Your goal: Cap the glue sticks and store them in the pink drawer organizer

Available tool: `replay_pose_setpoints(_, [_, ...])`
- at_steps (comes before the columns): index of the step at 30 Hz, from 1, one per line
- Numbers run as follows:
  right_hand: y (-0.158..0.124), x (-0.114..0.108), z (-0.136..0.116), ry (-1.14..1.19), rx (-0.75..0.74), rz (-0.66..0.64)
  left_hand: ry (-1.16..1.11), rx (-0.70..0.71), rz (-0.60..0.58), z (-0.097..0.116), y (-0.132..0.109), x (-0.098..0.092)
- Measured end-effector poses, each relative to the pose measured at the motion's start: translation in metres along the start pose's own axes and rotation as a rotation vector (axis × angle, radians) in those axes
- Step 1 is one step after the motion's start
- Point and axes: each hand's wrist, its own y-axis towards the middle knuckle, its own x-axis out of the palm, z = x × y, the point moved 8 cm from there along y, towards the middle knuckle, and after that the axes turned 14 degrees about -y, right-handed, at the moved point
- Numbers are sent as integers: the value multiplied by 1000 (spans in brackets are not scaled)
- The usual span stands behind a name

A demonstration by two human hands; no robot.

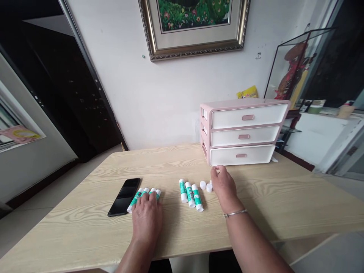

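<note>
My left hand (147,217) lies flat on the wooden table (85,231), fingers stretched over a row of green-and-white glue sticks (141,196) beside a black phone (124,196). Three more glue sticks (191,194) lie side by side in the middle, uncapped at the far end. Loose white caps (206,185) sit just right of them. My right hand (223,184) rests by the caps with fingers curled together at the fingertips, close to the bottom drawer of a pink-and-white drawer unit (243,131). What the fingertips pinch is hidden.
The three-drawer unit stands at the table's back right against the white wall, all drawers closed. A framed picture (193,26) hangs above. A glass display case (295,68) and a white shelf are off to the right.
</note>
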Motion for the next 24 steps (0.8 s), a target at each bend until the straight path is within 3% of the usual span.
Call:
replay_pose_setpoints(3, [3,2,3,-51,-26,21,-189,59,-15,12,0,7])
replay_pose_setpoints(7, [6,5,6,-131,-50,-4,-466,48,-165,40,3,21])
replay_pose_setpoints(12, [6,10,7,-185,-40,-79,-516,31,-328,73,9,27])
replay_pose_setpoints(16, [7,16,6,-207,-77,-102,-476,24,-390,77,9,28])
replay_pose_setpoints(24, [7,11,7,-230,-97,-14,-409,17,-368,69,8,25])
